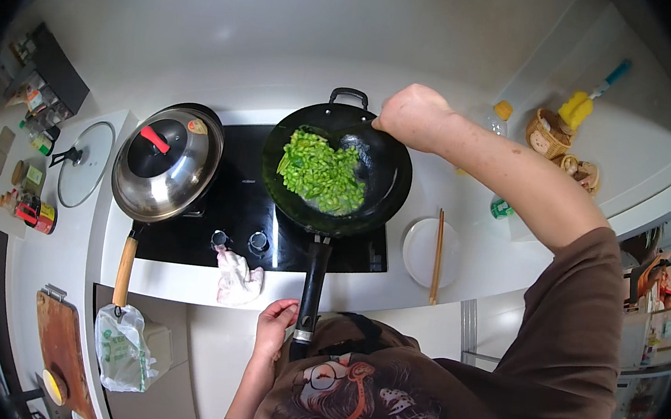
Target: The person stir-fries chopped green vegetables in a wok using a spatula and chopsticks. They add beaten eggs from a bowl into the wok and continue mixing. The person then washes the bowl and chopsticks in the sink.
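Note:
A black wok [389, 197] stands on the right side of the cooktop, with a heap of green shelled beans [321, 174] in its left and middle part. My right hand [413, 116] is closed over the wok's far right rim. It seems to grip a dark cooking utensil that blends with the black pan, so its shape is hard to make out. My left hand [275, 326] is just left of the wok's long black handle [315, 281], at the counter's front edge. Its fingers are curled, and whether they touch the handle or hold anything is not visible.
Left on the black glass cooktop [238, 199] is a second pan under a steel lid [166, 185]. A cloth [239, 279] lies by the knobs. Chopsticks [438, 257] rest across a white plate [420, 252]. A plastic bag [123, 350] hangs below the left pan's wooden handle [125, 270].

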Demonstrator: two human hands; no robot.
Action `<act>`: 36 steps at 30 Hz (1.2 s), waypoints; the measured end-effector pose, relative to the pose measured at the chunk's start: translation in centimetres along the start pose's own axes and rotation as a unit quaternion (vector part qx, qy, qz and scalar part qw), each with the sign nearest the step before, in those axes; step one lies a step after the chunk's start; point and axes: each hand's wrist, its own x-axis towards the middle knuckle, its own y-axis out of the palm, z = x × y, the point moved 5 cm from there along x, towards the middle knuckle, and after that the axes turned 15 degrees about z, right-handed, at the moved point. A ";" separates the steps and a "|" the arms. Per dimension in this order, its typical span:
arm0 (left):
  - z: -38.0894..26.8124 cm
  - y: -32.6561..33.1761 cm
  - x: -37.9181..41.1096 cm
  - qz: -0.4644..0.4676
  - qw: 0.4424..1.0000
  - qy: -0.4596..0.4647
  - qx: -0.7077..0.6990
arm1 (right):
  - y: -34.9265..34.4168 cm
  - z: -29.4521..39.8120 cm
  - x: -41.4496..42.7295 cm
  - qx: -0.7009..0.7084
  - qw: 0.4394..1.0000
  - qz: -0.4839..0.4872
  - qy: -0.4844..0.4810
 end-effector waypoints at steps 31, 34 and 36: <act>-0.6 -0.4 -0.5 -0.004 1.000 0.000 0.022 | 12.1 2.1 -2.9 0.777 0.607 0.151 -0.070; -0.7 -0.5 -0.6 -0.011 1.000 -0.005 0.027 | 14.1 0.6 -6.3 0.762 0.619 0.171 -0.084; -0.6 -0.6 -0.6 -0.016 1.000 -0.006 0.026 | 14.7 0.1 -8.1 0.752 0.630 0.175 -0.084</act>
